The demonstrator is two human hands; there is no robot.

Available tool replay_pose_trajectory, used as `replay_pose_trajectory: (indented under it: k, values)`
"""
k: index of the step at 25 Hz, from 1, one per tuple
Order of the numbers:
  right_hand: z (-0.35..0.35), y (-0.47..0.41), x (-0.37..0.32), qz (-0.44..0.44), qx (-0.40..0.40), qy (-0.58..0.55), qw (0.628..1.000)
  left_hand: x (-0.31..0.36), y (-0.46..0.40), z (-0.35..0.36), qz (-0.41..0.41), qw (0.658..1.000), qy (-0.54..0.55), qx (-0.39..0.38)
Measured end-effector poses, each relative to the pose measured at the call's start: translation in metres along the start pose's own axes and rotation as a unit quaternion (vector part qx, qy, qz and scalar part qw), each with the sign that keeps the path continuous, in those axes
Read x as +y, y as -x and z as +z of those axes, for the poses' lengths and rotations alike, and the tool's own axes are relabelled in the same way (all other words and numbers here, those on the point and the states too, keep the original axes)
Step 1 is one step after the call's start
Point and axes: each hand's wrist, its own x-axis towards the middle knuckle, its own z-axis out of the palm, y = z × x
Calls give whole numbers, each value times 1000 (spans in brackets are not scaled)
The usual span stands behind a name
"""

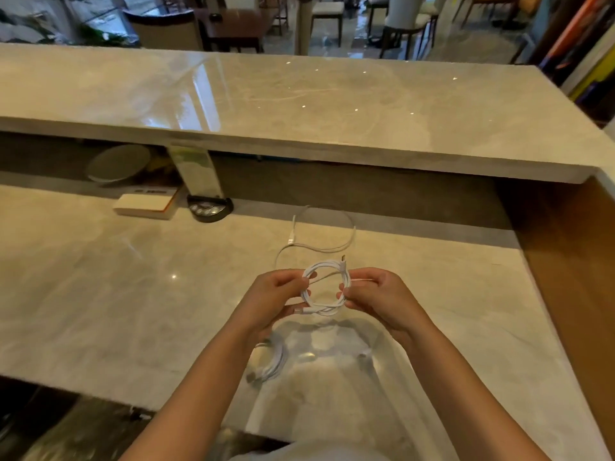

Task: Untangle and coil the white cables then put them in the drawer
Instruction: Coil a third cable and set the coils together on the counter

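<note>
A white cable wound into a small coil (327, 287) hangs above the marble desk, held between both hands. My left hand (276, 296) pinches the coil's left side and one plug end at the bottom. My right hand (376, 294) pinches the right side. A second white cable (319, 234) lies in a loose loop on the desk just beyond the hands. A third coiled white cable (269, 364) rests on the desk under my left forearm, partly hidden. No drawer is in view.
A raised marble counter (299, 104) runs across the back. Under its ledge stand a white box (143, 204), a black device with buttons (209, 207), a clear sign holder (196, 171) and a round plate (119, 164). A wooden side panel (572, 261) bounds the right.
</note>
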Motion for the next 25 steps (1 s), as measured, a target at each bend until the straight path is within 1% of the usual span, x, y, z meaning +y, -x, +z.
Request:
replay_pose_trajectory:
  k: [2,4,7,9,11,16,19,21,25]
  values:
    - [19,1,6,-18,21,43,999,-10,10,-18,4,998,-37,58]
    - [40,4,17,-17,16,89,996,-27,18,-39,2,990,-90,110]
    - [67,3,38,-1,-1,137,991,-54,30,-65,-4,972,-177,154]
    - [80,-2,48,1,-8,168,986,-66,36,-74,-12,966,-200,161]
    - [89,-11,52,-17,-12,211,977,-73,38,-79,-20,965,-197,170]
    - [100,-18,69,-68,-9,333,940,-95,33,-85,-35,949,-264,171]
    - [100,-18,87,-91,1,360,929,-104,30,-85,-21,939,-294,179]
    - [100,-17,95,-100,5,371,923,-107,27,-85,-16,940,-286,185]
    - [103,-14,105,-138,6,382,914,-112,24,-86,-31,951,-238,195]
